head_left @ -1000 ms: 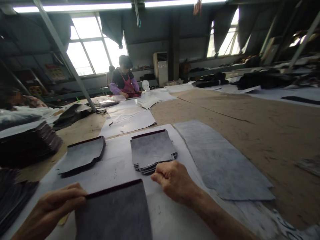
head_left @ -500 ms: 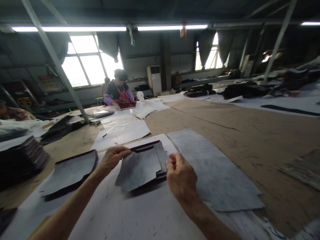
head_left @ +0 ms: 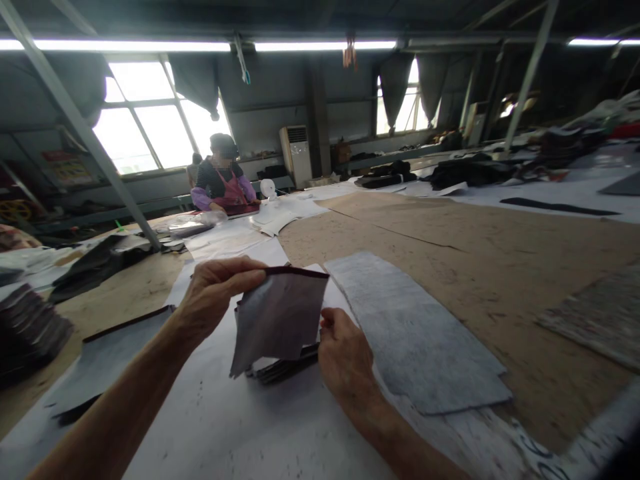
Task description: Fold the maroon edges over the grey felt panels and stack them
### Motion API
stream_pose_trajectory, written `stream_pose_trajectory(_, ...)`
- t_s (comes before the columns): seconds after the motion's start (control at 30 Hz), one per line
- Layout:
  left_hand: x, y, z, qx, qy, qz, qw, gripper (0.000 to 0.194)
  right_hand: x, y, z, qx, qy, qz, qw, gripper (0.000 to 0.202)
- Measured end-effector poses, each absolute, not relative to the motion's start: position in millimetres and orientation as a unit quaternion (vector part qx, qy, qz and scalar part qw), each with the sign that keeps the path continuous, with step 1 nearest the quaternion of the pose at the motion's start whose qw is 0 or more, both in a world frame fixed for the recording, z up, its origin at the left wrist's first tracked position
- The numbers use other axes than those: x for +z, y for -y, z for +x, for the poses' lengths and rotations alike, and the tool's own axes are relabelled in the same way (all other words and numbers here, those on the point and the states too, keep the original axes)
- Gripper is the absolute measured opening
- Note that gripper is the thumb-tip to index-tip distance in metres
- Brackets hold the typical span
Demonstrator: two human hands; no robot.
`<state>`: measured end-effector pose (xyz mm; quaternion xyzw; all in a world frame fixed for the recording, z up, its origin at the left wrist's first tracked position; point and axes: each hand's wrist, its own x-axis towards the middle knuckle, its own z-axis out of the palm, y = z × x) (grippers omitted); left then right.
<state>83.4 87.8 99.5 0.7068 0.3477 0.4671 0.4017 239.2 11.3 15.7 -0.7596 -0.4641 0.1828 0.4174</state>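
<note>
My left hand (head_left: 225, 283) pinches a grey panel of cloth or leather (head_left: 280, 317) by its upper left corner. The panel has a dark maroon top edge and hangs tilted above a small stack of similar panels (head_left: 285, 370), which it mostly hides. At the panel's lower right side is my right hand (head_left: 345, 353), its fingers curled together; whether a panel edge lies in them is hidden. Another pile of grey panels (head_left: 113, 353) with a maroon edge lies to the left, partly behind my left forearm.
A large grey felt-like sheet (head_left: 415, 333) lies right of my right hand. A dark stack (head_left: 33, 333) stands at far left. Beyond a slanted metal post (head_left: 110, 167), a person in a maroon apron (head_left: 227, 180) works at the table. A rough grey mat (head_left: 600, 313) lies at right.
My left hand has raised the top panel off the stack and tipped it up. My right hand has moved slightly left, close to the panel's side. The view has shifted right.
</note>
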Motion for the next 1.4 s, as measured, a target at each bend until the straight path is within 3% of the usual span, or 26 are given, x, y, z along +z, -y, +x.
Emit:
stream_pose_trajectory(0.13,111,-95,102,0.522,-0.353,0.666,0.398,0.030,17,-11,247,0.209,0.433,-0.765,0.429,0.029)
stream_pose_trajectory(0.37,49,-130,63,0.441,-0.458,0.699,0.326,0.025,18,-12,242,0.210,0.428,-0.771,0.423,0.035)
stream_pose_trajectory(0.63,27,-135,52,0.413,-0.521,0.709,0.235,0.028,9,-13,237,0.103,0.465,-0.778,0.410,0.043)
stream_pose_trajectory(0.93,18,-127,57,0.438,-0.543,0.702,0.141,0.030,2,-8,233,-0.007,0.602,-0.716,0.353,0.020)
stream_pose_trajectory(1.03,9,-131,61,0.426,-0.565,0.702,0.080,0.027,-2,-10,233,-0.015,0.623,-0.710,0.329,0.019)
stream_pose_trajectory(1.17,9,-130,57,0.429,-0.575,0.696,0.016,0.038,-5,-12,235,-0.018,0.635,-0.706,0.312,0.018)
stream_pose_trajectory(1.4,9,-70,65,0.438,-0.488,0.755,0.012,0.035,0,-10,235,-0.030,0.614,-0.719,0.324,0.019)
